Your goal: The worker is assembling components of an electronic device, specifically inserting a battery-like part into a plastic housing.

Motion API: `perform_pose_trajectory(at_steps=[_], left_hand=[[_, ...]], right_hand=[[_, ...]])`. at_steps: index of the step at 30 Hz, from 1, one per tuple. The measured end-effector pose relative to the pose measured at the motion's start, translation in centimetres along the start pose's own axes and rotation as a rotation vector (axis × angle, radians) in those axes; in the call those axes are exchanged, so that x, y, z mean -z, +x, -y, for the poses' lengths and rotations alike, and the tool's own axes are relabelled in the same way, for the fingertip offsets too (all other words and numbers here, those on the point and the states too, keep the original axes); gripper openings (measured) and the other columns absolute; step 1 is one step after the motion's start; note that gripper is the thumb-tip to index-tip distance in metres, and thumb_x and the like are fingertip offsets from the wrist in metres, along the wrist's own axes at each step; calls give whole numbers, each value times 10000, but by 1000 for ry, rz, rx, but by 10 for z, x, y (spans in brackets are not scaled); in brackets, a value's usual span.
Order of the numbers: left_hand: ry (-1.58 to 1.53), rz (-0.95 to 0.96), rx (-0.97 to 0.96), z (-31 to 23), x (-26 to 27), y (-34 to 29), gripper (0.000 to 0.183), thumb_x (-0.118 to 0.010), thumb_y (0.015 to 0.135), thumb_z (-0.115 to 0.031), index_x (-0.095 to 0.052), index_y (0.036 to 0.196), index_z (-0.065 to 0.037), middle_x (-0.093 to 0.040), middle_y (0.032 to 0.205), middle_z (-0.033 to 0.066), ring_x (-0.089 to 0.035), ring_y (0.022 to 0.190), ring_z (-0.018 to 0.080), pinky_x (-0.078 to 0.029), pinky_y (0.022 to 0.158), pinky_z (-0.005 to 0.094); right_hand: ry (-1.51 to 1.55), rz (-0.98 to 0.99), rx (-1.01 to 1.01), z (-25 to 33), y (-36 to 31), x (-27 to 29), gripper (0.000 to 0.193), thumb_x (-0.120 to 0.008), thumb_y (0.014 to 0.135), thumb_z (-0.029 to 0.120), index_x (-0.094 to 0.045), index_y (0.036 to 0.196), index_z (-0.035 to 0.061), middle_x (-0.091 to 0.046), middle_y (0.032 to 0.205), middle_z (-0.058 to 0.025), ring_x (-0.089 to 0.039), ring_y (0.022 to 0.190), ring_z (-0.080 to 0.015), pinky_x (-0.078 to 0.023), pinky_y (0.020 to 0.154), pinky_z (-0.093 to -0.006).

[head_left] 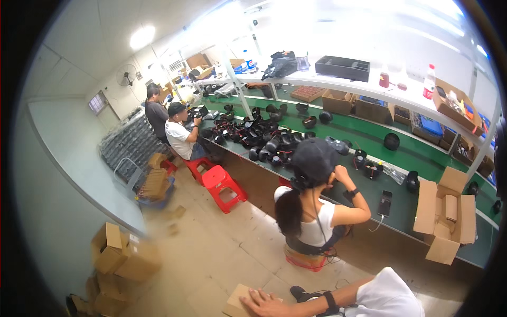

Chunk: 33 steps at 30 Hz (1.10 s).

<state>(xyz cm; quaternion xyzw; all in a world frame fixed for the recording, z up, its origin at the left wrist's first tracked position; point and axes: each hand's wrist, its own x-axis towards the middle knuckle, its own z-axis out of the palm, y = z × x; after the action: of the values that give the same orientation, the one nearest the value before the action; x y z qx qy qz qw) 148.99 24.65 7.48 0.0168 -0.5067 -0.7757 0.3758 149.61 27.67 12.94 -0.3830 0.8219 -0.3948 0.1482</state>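
At the lower edge, my right arm reaches leftward from a white sleeve [388, 293], with a dark band [331, 302] round the wrist. My right hand [262, 303] lies spread on a flat brown cardboard piece, perhaps a box top [236, 302]; its lower part is cut off by the picture's edge. Nothing shows in its fingers. Just beyond the forearm is a black shoe [299, 292]. My left hand is out of the picture.
Ahead, a person in a dark cap [315, 161] sits at a long green workbench [343, 124] strewn with black rounded parts [256, 132]. An opened carton [442, 216] and a phone [385, 203] lie right. Red stools [224, 185], cartons [127, 253] and two farther workers [179, 132] are left.
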Motion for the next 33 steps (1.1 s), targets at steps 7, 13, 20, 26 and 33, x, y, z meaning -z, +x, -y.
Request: perform_pose_trajectory(at_steps=[7,13,20,26,33], left_hand=[[-456,-241,-117,28,38,152,824,-563,998,-563,-247,1583,-75,-388,1568,213,-444,1417,349,-434,1114,512],[-206,-78,927,75,135,302,926,-303,955,-805,-239,1606,-149,-343,1593,130,-395,1418,357,-386,1136,556],[264,450,183,215,90,464,696,-602,989,-543,-439,1501,-101,-565,1356,145,-584,1208,318,-517,977,473],[506,1093,498,301,28,621,637,-572,1010,-534,-495,1429,-61,-618,1261,166,-637,1098,313,-543,927,445],[716,1852,612,391,-146,764,495,-560,1023,-434,-587,1318,-37,-672,1172,153,-664,1011,269,-539,893,418]], right_hand=[[-272,-18,-36,-12,173,44,1099,-824,757,445,-219,1594,68,-348,1502,-354,-421,1333,-537,-400,1094,-531],[-49,-131,-97,-82,305,108,1191,-871,733,475,-187,1573,-19,-329,1510,-356,-386,1373,-518,-354,1150,-524],[715,-143,-501,-194,446,169,1087,-818,840,509,-211,1578,-10,-419,1489,-248,-425,1387,-344,-366,1153,-420],[1194,-547,-605,-248,498,217,961,-770,894,496,-266,1582,53,-468,1478,-139,-457,1359,-244,-386,1136,-412],[1717,-1064,-709,-375,510,213,704,-678,951,492,-482,1469,57,-630,1354,-123,-641,1193,-252,-524,1023,-422]])
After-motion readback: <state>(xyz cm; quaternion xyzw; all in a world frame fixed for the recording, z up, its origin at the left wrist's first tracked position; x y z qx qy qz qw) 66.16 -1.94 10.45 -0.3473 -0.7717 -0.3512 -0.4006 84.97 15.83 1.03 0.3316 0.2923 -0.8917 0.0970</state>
